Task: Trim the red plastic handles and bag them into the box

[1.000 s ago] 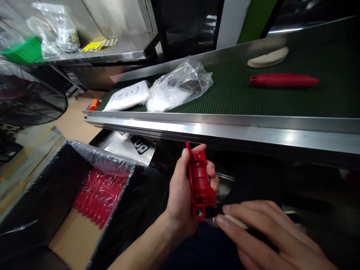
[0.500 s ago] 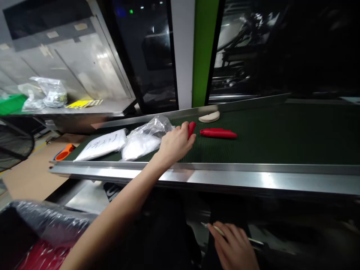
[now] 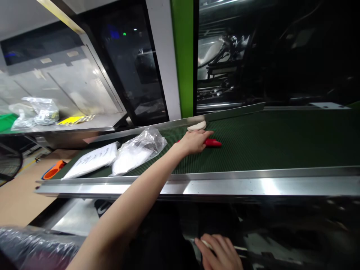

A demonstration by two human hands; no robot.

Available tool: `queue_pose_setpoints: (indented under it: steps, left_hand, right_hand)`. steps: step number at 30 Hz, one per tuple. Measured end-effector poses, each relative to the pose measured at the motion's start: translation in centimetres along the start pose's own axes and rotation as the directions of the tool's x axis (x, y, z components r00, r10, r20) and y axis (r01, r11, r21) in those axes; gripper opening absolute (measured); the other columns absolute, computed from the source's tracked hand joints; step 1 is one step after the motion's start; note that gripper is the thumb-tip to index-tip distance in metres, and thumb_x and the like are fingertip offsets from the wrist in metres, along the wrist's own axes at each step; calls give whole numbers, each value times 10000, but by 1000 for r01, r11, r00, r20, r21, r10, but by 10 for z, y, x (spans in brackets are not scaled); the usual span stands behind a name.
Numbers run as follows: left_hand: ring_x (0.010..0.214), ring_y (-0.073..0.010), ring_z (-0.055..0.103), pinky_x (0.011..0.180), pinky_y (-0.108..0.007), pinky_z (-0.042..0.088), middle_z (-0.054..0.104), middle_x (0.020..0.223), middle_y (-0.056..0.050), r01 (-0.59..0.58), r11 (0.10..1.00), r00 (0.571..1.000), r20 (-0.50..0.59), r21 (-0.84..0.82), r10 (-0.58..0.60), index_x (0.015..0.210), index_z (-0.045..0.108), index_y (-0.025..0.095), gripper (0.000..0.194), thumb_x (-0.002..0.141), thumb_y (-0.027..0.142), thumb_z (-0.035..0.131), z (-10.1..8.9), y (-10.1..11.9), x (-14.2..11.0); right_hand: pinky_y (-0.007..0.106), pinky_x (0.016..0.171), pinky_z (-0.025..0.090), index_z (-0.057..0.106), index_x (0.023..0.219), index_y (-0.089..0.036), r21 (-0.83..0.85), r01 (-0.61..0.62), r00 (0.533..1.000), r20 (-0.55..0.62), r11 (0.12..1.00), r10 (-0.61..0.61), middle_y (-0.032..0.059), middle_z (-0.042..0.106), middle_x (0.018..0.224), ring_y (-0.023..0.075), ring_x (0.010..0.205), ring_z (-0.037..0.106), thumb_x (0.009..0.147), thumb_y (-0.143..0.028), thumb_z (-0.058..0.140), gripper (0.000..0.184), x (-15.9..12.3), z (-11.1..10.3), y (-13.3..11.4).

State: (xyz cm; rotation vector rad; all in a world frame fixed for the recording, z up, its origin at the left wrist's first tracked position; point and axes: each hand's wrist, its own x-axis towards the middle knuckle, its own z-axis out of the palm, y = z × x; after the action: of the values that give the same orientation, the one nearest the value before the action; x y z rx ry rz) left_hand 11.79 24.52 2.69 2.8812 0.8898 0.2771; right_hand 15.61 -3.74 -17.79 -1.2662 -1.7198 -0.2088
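Note:
On the green conveyor belt (image 3: 253, 150), my left hand (image 3: 194, 141) is at a long red plastic part (image 3: 213, 143), thumb and fingers about its left end. A small bit of red also shows at the left of this hand; most of it is hidden. Just behind the fingers lies a cream half-round piece (image 3: 197, 126) against the back rail. Low in front of the belt, my right hand (image 3: 221, 253) is closed round a slim, pen-like tool (image 3: 207, 244) with a pale handle, its ends partly hidden and blurred.
Left on the belt lie a clear plastic bag (image 3: 140, 148) with white contents and a white packet (image 3: 91, 159) with writing. Metal rails (image 3: 239, 185) edge the belt. Orange rings (image 3: 53, 170) sit at its left end. A metal bench (image 3: 107, 122) holds bags and yellow sheets.
My left hand has moved right along the belt, from holding one red part to the other red part. My right hand still holds the slim tool. The camera view has shifted.

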Motion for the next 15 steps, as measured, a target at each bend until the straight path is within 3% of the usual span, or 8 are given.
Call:
queue_pose_setpoints:
  steps: [4, 7, 9, 10, 11, 12, 13, 15]
  left_hand:
    - [1018, -267, 627, 891, -403, 502, 672, 1121, -90, -50, 989, 995, -91, -137, 38, 1252, 592, 212, 507, 755, 111, 615, -1, -8, 2]
    - [1048, -252, 606, 916, -403, 495, 595, 1242, -140, -11, 970, 953, -295, -242, -63, 1408, 403, 183, 612, 812, 150, 537, -21, -4, -22]
    - [957, -215, 630, 822, -363, 539, 579, 1213, -128, -7, 891, 894, -402, -454, -197, 1436, 310, 215, 601, 859, 208, 478, -37, 9, -49]
    - [871, -204, 643, 744, -347, 555, 594, 1135, -102, -39, 748, 849, -417, -662, -325, 1399, 344, 238, 565, 854, 232, 493, -44, 19, -67]
    - [787, -194, 644, 668, -334, 558, 599, 1047, -74, -98, 532, 817, -373, -841, -440, 1341, 391, 249, 517, 835, 231, 500, -48, 30, -86]
    - [780, -196, 642, 638, -328, 552, 596, 1041, -65, -131, 312, 815, -281, -941, -507, 1290, 420, 253, 468, 828, 222, 493, -51, 42, -106]
    - [749, -182, 629, 600, -301, 536, 596, 1046, -58, -136, 143, 815, -193, -980, -547, 1224, 458, 249, 427, 803, 202, 513, -51, 55, -127]
    - [668, -135, 580, 542, -244, 479, 596, 1070, -59, -105, -71, 785, -39, -992, -618, 1152, 505, 232, 382, 776, 171, 528, -42, 79, -168]
  right_hand:
    - [309, 720, 340, 715, 986, -242, 6, -1, 1000, 2, 1000, 1, 4, 663, 824, 154, 746, 556, 865, -57, 384, 399, 1, 0, -5]
    - [304, 737, 374, 706, 1042, -236, -8, 11, 996, 89, 1000, -10, 5, 678, 879, 157, 784, 590, 877, -67, 387, 397, 5, -12, -7]
    - [294, 733, 412, 691, 1091, -236, -8, 29, 987, 160, 1000, -28, 0, 688, 924, 155, 803, 615, 875, -80, 409, 388, 9, -21, -6]
    - [285, 723, 432, 681, 1115, -240, -3, 36, 980, 194, 999, -34, -5, 691, 940, 150, 804, 625, 873, -87, 419, 389, 11, -25, -5]
    - [275, 710, 452, 671, 1135, -244, 3, 35, 975, 221, 999, -34, -10, 694, 952, 144, 801, 634, 874, -91, 425, 390, 12, -28, -3]
    - [267, 703, 472, 660, 1147, -245, 9, 24, 971, 239, 1000, -26, -10, 695, 960, 139, 800, 643, 881, -94, 424, 386, 13, -30, -2]
    - [262, 708, 493, 648, 1158, -241, 13, 4, 968, 251, 1000, -8, -5, 695, 970, 137, 807, 651, 893, -101, 423, 375, 14, -32, -1]
    - [246, 751, 531, 608, 1195, -211, 17, -56, 963, 266, 998, 49, 20, 692, 1001, 132, 855, 666, 928, -116, 414, 343, 18, -37, -1]
